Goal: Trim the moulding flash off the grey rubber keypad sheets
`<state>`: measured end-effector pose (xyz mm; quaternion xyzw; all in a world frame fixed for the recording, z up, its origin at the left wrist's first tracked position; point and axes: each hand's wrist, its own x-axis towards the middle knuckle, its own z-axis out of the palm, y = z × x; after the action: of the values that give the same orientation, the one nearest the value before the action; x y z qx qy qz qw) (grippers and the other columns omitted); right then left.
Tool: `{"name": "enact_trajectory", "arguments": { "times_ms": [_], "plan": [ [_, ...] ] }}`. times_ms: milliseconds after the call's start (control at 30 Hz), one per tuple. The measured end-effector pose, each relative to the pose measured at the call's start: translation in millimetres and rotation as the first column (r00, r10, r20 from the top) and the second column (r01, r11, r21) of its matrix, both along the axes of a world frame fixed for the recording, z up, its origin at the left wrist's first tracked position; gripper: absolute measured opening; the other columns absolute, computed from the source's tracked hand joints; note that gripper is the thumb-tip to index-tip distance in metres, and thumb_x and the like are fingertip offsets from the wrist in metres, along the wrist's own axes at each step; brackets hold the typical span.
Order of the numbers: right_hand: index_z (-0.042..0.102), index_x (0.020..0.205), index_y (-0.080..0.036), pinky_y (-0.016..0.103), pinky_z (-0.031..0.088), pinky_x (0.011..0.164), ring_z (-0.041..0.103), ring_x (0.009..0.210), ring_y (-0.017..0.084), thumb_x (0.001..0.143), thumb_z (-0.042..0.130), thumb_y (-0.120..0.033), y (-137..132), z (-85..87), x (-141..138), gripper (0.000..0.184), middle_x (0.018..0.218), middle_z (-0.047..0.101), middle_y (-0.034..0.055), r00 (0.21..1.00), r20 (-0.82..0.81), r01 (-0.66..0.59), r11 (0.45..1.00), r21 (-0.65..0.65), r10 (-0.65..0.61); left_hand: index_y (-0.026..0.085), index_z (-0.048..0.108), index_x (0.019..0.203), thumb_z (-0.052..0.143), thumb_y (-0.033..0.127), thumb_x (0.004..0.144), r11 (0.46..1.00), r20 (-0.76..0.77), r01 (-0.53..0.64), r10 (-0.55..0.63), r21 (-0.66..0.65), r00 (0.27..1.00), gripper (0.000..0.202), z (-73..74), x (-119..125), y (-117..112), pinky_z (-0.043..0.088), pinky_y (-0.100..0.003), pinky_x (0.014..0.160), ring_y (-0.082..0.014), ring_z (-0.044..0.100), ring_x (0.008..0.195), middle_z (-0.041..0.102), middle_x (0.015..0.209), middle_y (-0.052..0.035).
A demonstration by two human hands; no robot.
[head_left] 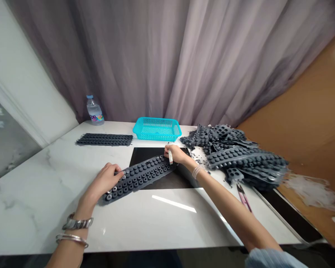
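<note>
A long dark grey rubber strip [141, 176] with rows of round raised rings lies slantwise, its right part over a black mat [164, 184]. My left hand [108, 178] is closed on the strip's upper edge near its left end, thumb and fingers pinching it. At the other end, my right hand [174, 153] is closed around a slim white pen-like tool [170, 156], whose exact kind I cannot make out. Those right fingers sit at the strip's far corner; whether they also grip the rubber is hidden.
Another rubber sheet [104, 139] lies at the back left, near a water bottle [95, 111]. A turquoise basket [158, 136] stands behind the mat. To the right are a heap of rubber strips [240, 154], small dark scraps [198, 156] and pink-handled thread snips [244, 198].
</note>
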<state>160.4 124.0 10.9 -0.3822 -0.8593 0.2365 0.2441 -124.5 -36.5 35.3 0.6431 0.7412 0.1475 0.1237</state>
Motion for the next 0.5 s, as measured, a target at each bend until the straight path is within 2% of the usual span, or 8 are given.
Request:
{"name": "enact_trajectory", "arguments": {
  "times_ms": [100, 167, 267, 333, 400, 500],
  "plan": [
    [0.038, 0.061, -0.021, 0.024, 0.037, 0.061, 0.045, 0.059, 0.011, 0.069, 0.054, -0.017, -2, 22.0, 27, 0.019, 0.06, 0.053, -0.0033, 0.999, -0.022, 0.042, 0.997, 0.065, -0.041, 0.023, 0.057, 0.08, 0.046, 0.032, 0.09, 0.993, 0.04, 0.103, -0.105, 0.052, 0.994, 0.018, 24.6, 32, 12, 0.047, -0.029, 0.076, -0.0185, 0.063, 0.08, 0.067, 0.082, -0.0008],
    [0.04, 0.061, -0.021, 0.025, 0.036, 0.062, 0.043, 0.06, 0.012, 0.069, 0.053, -0.018, -3, 43.8, 57, 0.016, 0.059, 0.051, -0.0032, 0.995, -0.04, 0.1, 0.987, 0.127, -0.095, 0.023, 0.055, 0.081, 0.047, 0.033, 0.091, 0.96, 0.079, 0.217, -0.234, 0.177, 0.969, 0.016, 50.0, 65, 18, 0.045, -0.03, 0.069, -0.0179, 0.062, 0.074, 0.066, 0.078, -0.0001],
    [0.046, 0.064, -0.02, 0.028, 0.037, 0.068, 0.046, 0.067, 0.015, 0.068, 0.052, -0.02, -8, 77.2, 111, 0.007, 0.067, 0.055, -0.0001, 0.971, -0.099, 0.234, 0.942, 0.239, -0.216, 0.022, 0.057, 0.087, 0.049, 0.033, 0.093, 0.841, 0.056, 0.399, -0.448, 0.366, 0.892, 0.015, 90.8, 118, 21, 0.045, -0.03, 0.071, -0.0184, 0.065, 0.078, 0.07, 0.087, -0.0017],
    [0.047, 0.066, -0.02, 0.03, 0.038, 0.07, 0.048, 0.069, 0.016, 0.07, 0.052, -0.023, -14, 93.4, 146, 0.007, 0.07, 0.058, 0.002, 0.947, -0.14, 0.317, 0.904, 0.285, -0.288, 0.023, 0.058, 0.089, 0.052, 0.034, 0.092, 0.798, -0.005, 0.418, -0.462, 0.435, 0.887, 0.013, 110.6, 144, 21, 0.044, -0.03, 0.067, -0.0183, 0.065, 0.071, 0.071, 0.085, -0.0019],
    [0.046, 0.065, -0.02, 0.03, 0.038, 0.069, 0.05, 0.07, 0.017, 0.071, 0.051, -0.025, -20, 101.9, 174, 0.009, 0.073, 0.06, 0.0036, 0.922, -0.178, 0.385, 0.87, 0.309, -0.345, 0.023, 0.06, 0.091, 0.055, 0.034, 0.091, 0.782, -0.063, 0.404, -0.428, 0.474, 0.902, 0.012, 120.2, 157, 21, 0.043, -0.029, 0.063, -0.0187, 0.065, 0.068, 0.072, 0.083, -0.0017],
    [0.043, 0.062, -0.02, 0.031, 0.039, 0.069, 0.054, 0.072, 0.018, 0.071, 0.049, -0.025, -30, 101.3, 195, 0.012, 0.079, 0.063, 0.0059, 0.895, -0.226, 0.441, 0.839, 0.319, -0.385, 0.024, 0.063, 0.093, 0.058, 0.036, 0.09, 0.776, -0.047, 0.354, -0.388, 0.522, 0.92, 0.013, 117.9, 157, 21, 0.044, -0.029, 0.065, -0.0193, 0.066, 0.071, 0.073, 0.085, -0.0013]
  ]
}}
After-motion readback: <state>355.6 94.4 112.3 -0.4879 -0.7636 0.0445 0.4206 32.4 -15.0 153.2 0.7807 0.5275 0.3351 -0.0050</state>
